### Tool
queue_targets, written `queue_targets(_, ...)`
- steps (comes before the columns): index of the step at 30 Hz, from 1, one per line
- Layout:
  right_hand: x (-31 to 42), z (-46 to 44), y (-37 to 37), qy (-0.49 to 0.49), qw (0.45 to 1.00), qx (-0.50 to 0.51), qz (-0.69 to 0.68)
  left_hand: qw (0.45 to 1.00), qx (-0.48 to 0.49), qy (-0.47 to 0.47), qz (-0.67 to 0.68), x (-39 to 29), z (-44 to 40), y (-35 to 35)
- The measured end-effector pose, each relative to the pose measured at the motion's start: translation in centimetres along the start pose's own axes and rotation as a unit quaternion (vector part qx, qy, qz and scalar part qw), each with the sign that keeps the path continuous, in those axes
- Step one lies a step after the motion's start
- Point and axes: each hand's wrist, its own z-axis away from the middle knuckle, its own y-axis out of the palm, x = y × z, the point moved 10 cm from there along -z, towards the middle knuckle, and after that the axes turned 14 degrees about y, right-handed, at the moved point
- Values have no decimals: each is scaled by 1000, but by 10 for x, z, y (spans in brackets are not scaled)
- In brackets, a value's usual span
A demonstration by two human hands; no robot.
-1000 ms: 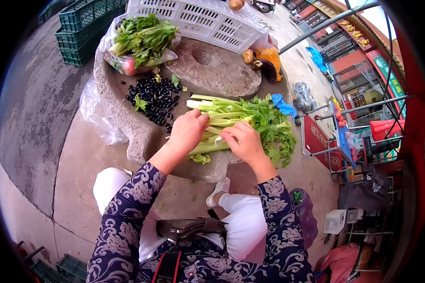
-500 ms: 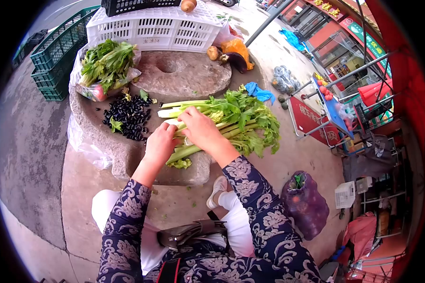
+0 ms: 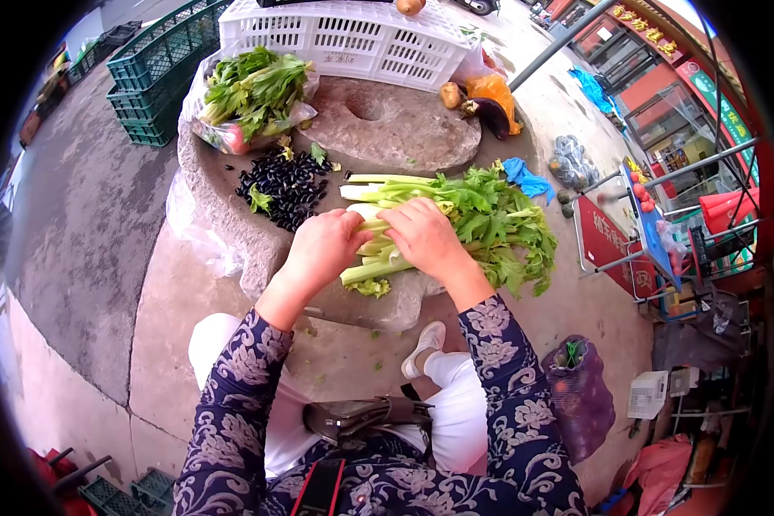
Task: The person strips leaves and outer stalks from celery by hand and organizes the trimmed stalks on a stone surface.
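Note:
A bunch of celery (image 3: 494, 211) lies on the stone slab, its pale cut stalks pointing left and its leaves to the right. My left hand (image 3: 322, 248) is closed at the stalk ends, fingertips pinching a pale stalk. Just to the right, my right hand (image 3: 427, 239) bends its fingers over the middle stalks and grips them. The fingertips of both hands are partly hidden among the stalks. Dark beans (image 3: 285, 185) are scattered on the stone beyond my left hand. A small torn celery leaf (image 3: 370, 287) rests near the slab's front edge.
The stone millstone (image 3: 396, 129) stands behind the celery, with a white crate (image 3: 344, 43) beyond it. A bag of leafy celery (image 3: 254, 95) sits at the left. An eggplant (image 3: 492, 118) and a blue bag (image 3: 527, 179) lie right. A purple net sack (image 3: 579, 400) stands on the ground.
The view has swung so that the scene sits further right. My hands have drawn slightly apart over the stalks, the left one now nearer their cut ends. The celery stays on the slab.

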Motion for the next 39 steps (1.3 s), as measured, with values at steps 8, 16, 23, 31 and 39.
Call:
queue_targets(8,12,-5,24,-37,999,35,14,997,49,44,-31,-6,-4,27)
queue_targets(16,-33,2,12,116,981,-45,-146,961,-102,28,256,4,-15,49)
queue_targets(23,-55,2,13,192,932,-106,-288,715,-206,-160,649,31,-10,79)
queue_targets(31,-41,25,-63,186,973,-140,5,890,-139,-141,410,47,12,50)
queue_targets(39,-65,51,-5,273,951,21,-146,937,49,-244,246,44,22,79)
